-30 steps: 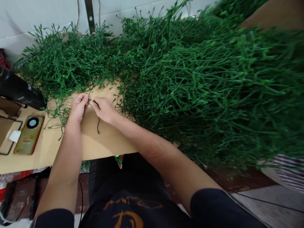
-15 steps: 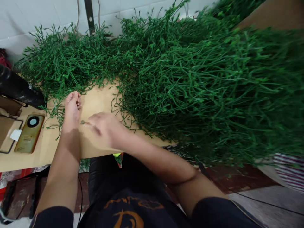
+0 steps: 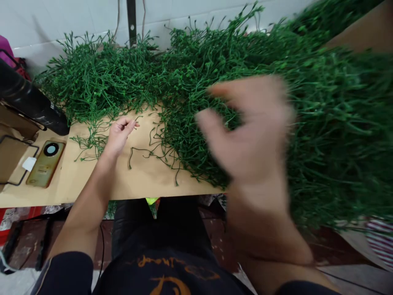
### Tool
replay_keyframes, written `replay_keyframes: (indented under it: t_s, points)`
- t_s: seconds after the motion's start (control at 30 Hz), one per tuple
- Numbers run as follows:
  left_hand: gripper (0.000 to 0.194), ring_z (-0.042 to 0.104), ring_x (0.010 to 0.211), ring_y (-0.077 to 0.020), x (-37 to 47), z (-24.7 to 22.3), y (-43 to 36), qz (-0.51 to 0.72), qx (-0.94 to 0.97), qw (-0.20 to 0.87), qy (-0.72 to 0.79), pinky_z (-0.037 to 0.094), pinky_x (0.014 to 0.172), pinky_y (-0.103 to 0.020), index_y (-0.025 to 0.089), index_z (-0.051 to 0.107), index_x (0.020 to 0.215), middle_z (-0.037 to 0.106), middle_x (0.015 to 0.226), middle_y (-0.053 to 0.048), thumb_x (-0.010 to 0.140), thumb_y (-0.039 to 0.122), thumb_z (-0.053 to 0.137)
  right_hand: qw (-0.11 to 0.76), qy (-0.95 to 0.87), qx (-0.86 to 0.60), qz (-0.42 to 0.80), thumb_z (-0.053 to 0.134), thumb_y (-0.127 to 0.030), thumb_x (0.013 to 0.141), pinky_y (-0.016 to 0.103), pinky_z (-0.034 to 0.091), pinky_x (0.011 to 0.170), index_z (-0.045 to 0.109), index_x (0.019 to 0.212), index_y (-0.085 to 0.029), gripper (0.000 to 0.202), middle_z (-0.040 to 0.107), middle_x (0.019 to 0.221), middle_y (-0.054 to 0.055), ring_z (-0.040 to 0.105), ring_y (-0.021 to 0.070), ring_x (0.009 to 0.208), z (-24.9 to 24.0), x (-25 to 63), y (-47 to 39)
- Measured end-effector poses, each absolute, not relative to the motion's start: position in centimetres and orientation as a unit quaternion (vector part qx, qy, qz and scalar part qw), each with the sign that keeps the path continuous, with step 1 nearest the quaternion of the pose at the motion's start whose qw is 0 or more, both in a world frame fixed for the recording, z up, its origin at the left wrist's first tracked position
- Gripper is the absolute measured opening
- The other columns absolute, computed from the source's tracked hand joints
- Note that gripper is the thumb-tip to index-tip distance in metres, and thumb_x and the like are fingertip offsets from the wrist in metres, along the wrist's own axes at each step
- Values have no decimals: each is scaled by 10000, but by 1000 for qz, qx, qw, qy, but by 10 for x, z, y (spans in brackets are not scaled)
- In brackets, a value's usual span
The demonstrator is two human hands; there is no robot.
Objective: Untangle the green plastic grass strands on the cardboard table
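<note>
Heap of green stems (image 3: 245,102) — plastic-looking, tangled — covers the back and right of the worktop (image 3: 144,180), spilling over its front edge; loose strands (image 3: 147,151) lie on bare wood just beside it; right hand (image 3: 245,135) raised near the camera over the heap, blurred, fingers spread, holding nothing; left hand (image 3: 118,133) rests on the worktop, fingers loosely curled, grip on anything too small to tell; phone (image 3: 46,164) and black cylinder (image 3: 30,102) at left.
</note>
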State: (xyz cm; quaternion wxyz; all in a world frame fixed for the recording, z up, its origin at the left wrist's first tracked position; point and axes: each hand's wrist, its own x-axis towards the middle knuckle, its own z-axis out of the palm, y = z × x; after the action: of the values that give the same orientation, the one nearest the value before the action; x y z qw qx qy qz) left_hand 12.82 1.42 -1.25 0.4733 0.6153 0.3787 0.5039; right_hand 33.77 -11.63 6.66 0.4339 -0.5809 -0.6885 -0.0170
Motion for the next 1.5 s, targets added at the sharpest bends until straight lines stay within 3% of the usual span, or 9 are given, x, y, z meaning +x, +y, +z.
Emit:
replay_keyframes:
  t_s: [0.17, 0.37, 0.5, 0.6, 0.8, 1.03, 1.17, 1.33, 1.5]
  points:
    - [307, 558, 753, -125, 130, -8, 12, 528, 581, 481, 391, 426, 595, -228, 191, 512, 657, 558, 766, -19, 791, 445, 622, 331, -746, -511, 268, 645, -336, 766, 440, 463, 907, 473, 1200, -91, 527, 534, 1132, 162, 532, 233, 1032, 12, 241, -58]
    - [268, 567, 946, -140, 112, 0, 13, 563, 535, 527, 343, 457, 683, -235, 191, 488, 683, 570, 942, -41, 815, 405, 581, 375, -680, -505, 378, 649, -252, 762, 308, 508, 832, 471, 1201, -126, 491, 496, 1153, 117, 554, 123, 861, -8, 216, -29]
    - [217, 574, 954, -155, 115, -5, 11, 538, 566, 528, 334, 477, 734, -257, 198, 551, 737, 577, 964, -36, 776, 394, 635, 441, -639, -503, 380, 492, -237, 870, 279, 516, 758, 509, 1107, -174, 246, 583, 962, 53, 557, 115, 802, -19, 217, -18]
    - [220, 589, 912, -165, 121, -5, 9, 490, 621, 497, 357, 485, 700, -263, 213, 615, 830, 572, 989, -38, 788, 429, 623, 456, -622, -511, 380, 395, -266, 920, 287, 516, 750, 522, 1071, -173, 217, 598, 884, 43, 566, 118, 774, -21, 219, -17]
    - [297, 566, 886, -174, 111, 4, 9, 418, 749, 350, 378, 472, 755, -280, 191, 675, 922, 574, 935, -47, 722, 409, 695, 507, -553, -512, 417, 284, -424, 957, 253, 522, 616, 511, 984, -205, 316, 574, 861, 28, 568, 90, 672, 0, 239, -23]
    - [303, 526, 780, -156, 100, -17, 28, 367, 793, 209, 440, 424, 767, -299, 196, 664, 999, 582, 836, -25, 709, 279, 687, 627, -483, -534, 298, 117, -536, 949, 255, 524, 639, 467, 984, -226, 468, 518, 847, 4, 572, 61, 666, 43, 279, -24]
    - [195, 517, 846, -192, 95, -20, 38, 356, 807, 103, 460, 387, 836, -337, 204, 672, 855, 591, 874, -40, 678, 280, 706, 664, -481, -505, 269, 157, -535, 949, 254, 522, 650, 438, 929, -225, 419, 493, 815, -6, 545, 49, 629, 63, 281, -32]
    - [193, 509, 889, -225, 74, -17, 44, 420, 754, 40, 503, 372, 866, -353, 206, 649, 827, 566, 870, -58, 662, 276, 720, 754, -454, -417, 227, 223, -393, 978, 233, 505, 658, 347, 817, -227, 263, 470, 778, -16, 500, 37, 582, 79, 300, -27]
    - [288, 504, 981, -259, 58, -22, 51, 405, 707, 20, 580, 368, 934, -396, 206, 650, 957, 549, 935, -75, 680, 275, 685, 797, -418, -342, 271, 303, -521, 932, 230, 513, 649, 375, 777, -222, 344, 462, 727, -25, 482, 32, 539, 81, 307, -13]
